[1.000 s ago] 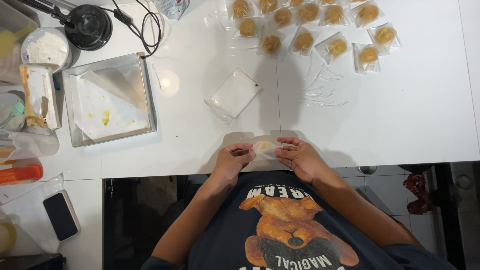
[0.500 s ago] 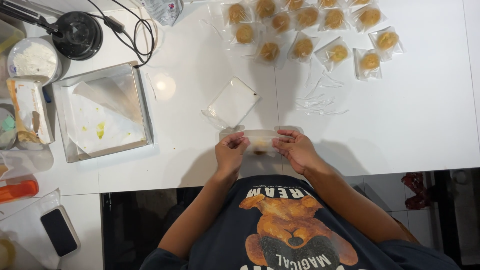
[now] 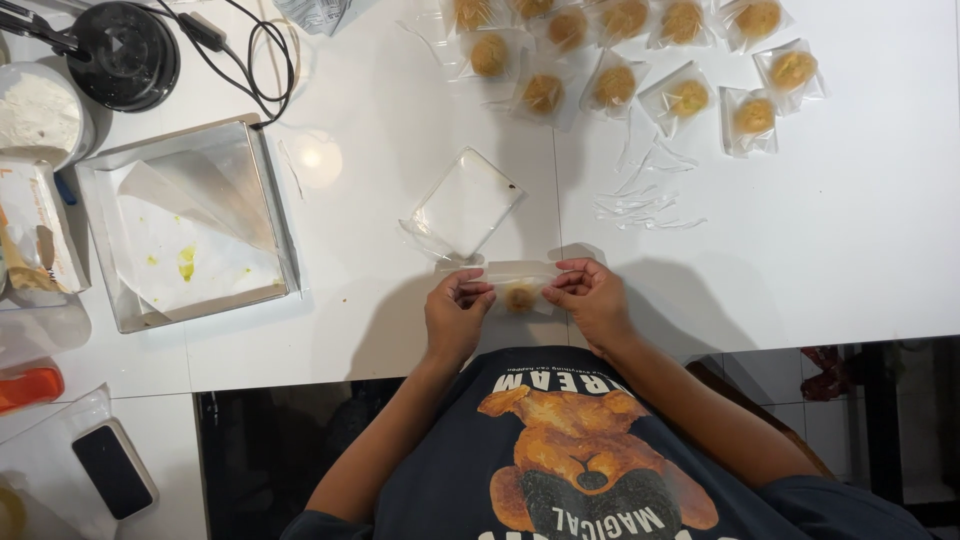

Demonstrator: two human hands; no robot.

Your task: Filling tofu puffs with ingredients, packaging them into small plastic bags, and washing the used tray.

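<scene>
My left hand (image 3: pixel 457 316) and my right hand (image 3: pixel 590 298) pinch the two ends of a small clear plastic bag (image 3: pixel 517 287) that holds a round yellow-brown cookie. The bag sits just above the near edge of the white table (image 3: pixel 850 260). A stack of empty clear bags (image 3: pixel 462 206) lies just beyond my hands. Several bagged cookies (image 3: pixel 640 60) lie in rows at the far side of the table.
A metal baking tray (image 3: pixel 190 225) lined with stained paper sits at the left. A black round appliance (image 3: pixel 125 52) with a cable, a white bowl (image 3: pixel 40 115) and a carton (image 3: pixel 35 235) stand further left. Thin plastic strips (image 3: pixel 645 205) lie right of centre. A phone (image 3: pixel 113 470) rests at bottom left.
My hands lifted the bagged cookie slightly further onto the table and now pinch its ends, with the bag stretched flat between them.
</scene>
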